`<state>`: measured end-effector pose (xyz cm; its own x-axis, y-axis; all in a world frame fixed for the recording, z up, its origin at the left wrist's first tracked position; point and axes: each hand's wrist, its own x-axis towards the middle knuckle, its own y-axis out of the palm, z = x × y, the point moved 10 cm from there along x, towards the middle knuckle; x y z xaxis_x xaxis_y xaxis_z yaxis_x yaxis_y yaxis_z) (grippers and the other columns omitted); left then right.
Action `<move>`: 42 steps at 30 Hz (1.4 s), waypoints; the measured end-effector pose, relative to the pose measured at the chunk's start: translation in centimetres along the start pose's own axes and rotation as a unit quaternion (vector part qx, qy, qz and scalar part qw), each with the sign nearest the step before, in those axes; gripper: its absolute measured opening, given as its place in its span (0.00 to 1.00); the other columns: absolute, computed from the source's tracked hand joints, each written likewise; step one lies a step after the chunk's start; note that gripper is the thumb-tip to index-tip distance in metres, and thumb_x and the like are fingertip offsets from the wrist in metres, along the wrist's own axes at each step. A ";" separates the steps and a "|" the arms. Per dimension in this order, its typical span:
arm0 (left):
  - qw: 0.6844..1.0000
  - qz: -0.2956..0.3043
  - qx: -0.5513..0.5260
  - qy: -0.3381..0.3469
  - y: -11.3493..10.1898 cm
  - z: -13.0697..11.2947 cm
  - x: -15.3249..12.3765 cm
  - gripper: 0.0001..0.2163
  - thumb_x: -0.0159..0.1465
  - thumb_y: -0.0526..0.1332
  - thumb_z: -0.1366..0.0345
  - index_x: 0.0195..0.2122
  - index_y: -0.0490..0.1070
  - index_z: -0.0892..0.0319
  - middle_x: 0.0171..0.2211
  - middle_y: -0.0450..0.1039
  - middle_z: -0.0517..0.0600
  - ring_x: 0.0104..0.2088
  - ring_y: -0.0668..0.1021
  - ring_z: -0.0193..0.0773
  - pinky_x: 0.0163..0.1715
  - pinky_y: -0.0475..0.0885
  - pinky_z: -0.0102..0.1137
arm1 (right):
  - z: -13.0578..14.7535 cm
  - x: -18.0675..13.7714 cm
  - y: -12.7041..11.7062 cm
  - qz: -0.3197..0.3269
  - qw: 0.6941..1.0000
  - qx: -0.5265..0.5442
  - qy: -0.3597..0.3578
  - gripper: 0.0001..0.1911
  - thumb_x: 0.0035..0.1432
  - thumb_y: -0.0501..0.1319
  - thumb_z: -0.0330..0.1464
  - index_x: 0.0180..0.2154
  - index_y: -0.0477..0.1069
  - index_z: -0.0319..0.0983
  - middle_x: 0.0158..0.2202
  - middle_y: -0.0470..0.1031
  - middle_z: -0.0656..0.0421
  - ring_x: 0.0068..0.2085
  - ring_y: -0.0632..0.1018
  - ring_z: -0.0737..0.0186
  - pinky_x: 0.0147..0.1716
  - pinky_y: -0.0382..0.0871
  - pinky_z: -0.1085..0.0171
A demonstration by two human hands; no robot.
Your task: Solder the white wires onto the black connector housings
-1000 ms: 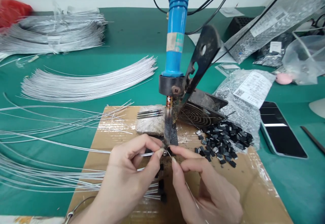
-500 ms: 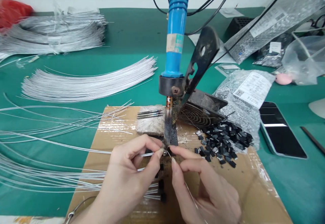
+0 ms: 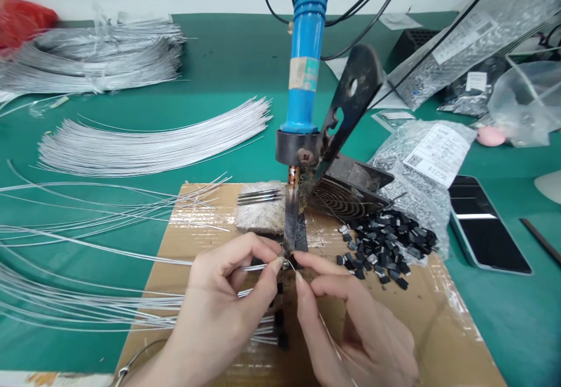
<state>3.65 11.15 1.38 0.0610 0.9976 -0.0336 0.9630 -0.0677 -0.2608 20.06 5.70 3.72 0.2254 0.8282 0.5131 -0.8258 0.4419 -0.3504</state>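
Note:
A blue-handled soldering iron [image 3: 303, 94] is clamped upright in a black metal stand [image 3: 350, 92], its tip pointing down. Just left of the tip, my left hand [image 3: 232, 287] is closed, pinching white wires [image 3: 170, 261] between thumb and fingers; their ends are largely hidden. From the other side, my right hand [image 3: 355, 311] pinches a thin strand of solder wire [image 3: 326, 331] that runs down across the palm. The strand's upper end meets the iron's tip beside the left fingertips. What small part sits under the tip is too covered to make out.
Small black connectors [image 3: 385, 246] are heaped on the cardboard [image 3: 433, 322] at right, near a phone [image 3: 488, 223]. Finished-looking wires with black ends [image 3: 280, 320] lie beneath my left hand. White wire bundles [image 3: 153, 141] spread at left. Bubble-wrap bags [image 3: 421, 170] stand behind the connectors.
Almost nothing differs. Both hands keep their pinch at the iron's tip, and the whole view has shifted very slightly.

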 end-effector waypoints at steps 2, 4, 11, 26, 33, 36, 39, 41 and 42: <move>1.000 -0.002 0.002 -0.001 0.1 0.0 0.1 0.09 0.63 0.66 0.75 0.30 0.80 0.54 0.31 0.83 0.42 0.32 0.83 0.30 0.32 0.77 0.16 | 0.0 0.0 0.0 0.003 1.000 -0.002 -0.003 0.10 0.59 0.66 0.18 0.32 0.76 0.39 0.39 0.89 0.56 0.39 0.90 0.63 0.41 0.83 0.75; 1.000 -0.002 0.000 -0.003 0.2 0.1 0.1 0.08 0.62 0.66 0.75 0.30 0.80 0.54 0.30 0.83 0.42 0.32 0.83 0.30 0.33 0.77 0.16 | -0.1 0.0 0.1 0.007 1.000 -0.005 -0.007 0.10 0.59 0.66 0.18 0.32 0.76 0.39 0.39 0.89 0.57 0.39 0.90 0.64 0.41 0.83 0.75; 1.000 -0.009 0.013 0.004 0.0 -0.1 -0.1 0.08 0.62 0.66 0.74 0.29 0.79 0.54 0.30 0.83 0.42 0.31 0.83 0.30 0.32 0.77 0.16 | 0.2 0.1 0.1 0.005 1.000 -0.018 -0.025 0.10 0.59 0.67 0.19 0.33 0.76 0.39 0.39 0.89 0.58 0.38 0.89 0.67 0.42 0.82 0.77; 1.000 -0.015 0.025 0.012 -0.1 -0.4 -0.2 0.08 0.62 0.66 0.74 0.29 0.79 0.55 0.31 0.83 0.44 0.31 0.83 0.30 0.33 0.77 0.17 | 0.4 0.1 0.0 0.004 0.999 -0.021 -0.033 0.10 0.59 0.67 0.18 0.34 0.77 0.39 0.39 0.89 0.59 0.32 0.88 0.69 0.42 0.81 0.77; 1.000 -0.010 0.027 0.010 0.0 -0.4 -0.1 0.07 0.62 0.66 0.73 0.28 0.79 0.55 0.30 0.83 0.45 0.31 0.83 0.33 0.32 0.78 0.20 | -0.1 0.1 0.1 0.016 1.000 0.000 -0.009 0.11 0.59 0.66 0.18 0.35 0.77 0.40 0.40 0.89 0.58 0.34 0.89 0.64 0.40 0.84 0.72; 1.000 -0.002 0.023 0.000 0.1 0.0 0.0 0.08 0.63 0.65 0.73 0.29 0.78 0.55 0.30 0.82 0.44 0.32 0.83 0.33 0.33 0.78 0.20 | -0.4 0.0 0.2 0.017 1.000 0.026 0.003 0.11 0.60 0.65 0.18 0.34 0.76 0.41 0.40 0.88 0.58 0.37 0.89 0.63 0.40 0.84 0.71; 1.000 0.006 0.026 -0.009 0.2 0.5 -0.1 0.08 0.64 0.65 0.72 0.29 0.77 0.54 0.30 0.82 0.44 0.33 0.83 0.33 0.33 0.78 0.20 | -1.1 -0.2 0.4 0.034 0.998 0.043 0.037 0.10 0.61 0.65 0.20 0.33 0.75 0.41 0.40 0.88 0.59 0.35 0.89 0.64 0.39 0.83 0.71; 0.999 0.012 0.036 -0.011 0.2 0.8 -0.4 0.07 0.65 0.64 0.72 0.30 0.77 0.54 0.31 0.83 0.44 0.33 0.84 0.34 0.34 0.78 0.22 | -1.9 -0.4 0.6 0.055 0.995 0.054 0.070 0.09 0.62 0.66 0.23 0.32 0.74 0.41 0.43 0.88 0.59 0.35 0.88 0.66 0.40 0.82 0.72; 0.999 0.015 0.046 -0.011 0.2 0.9 -0.5 0.07 0.65 0.64 0.72 0.30 0.76 0.54 0.32 0.83 0.45 0.33 0.84 0.34 0.34 0.78 0.22 | -2.2 -0.5 0.6 0.062 0.993 0.058 0.080 0.08 0.63 0.66 0.24 0.32 0.74 0.41 0.43 0.88 0.59 0.37 0.88 0.66 0.41 0.81 0.73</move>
<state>3.54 10.58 0.49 0.0832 0.9945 -0.0630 0.9328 -0.1000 -0.3462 20.58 6.31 1.52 0.1895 0.9219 0.3378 -0.9041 0.2980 -0.3062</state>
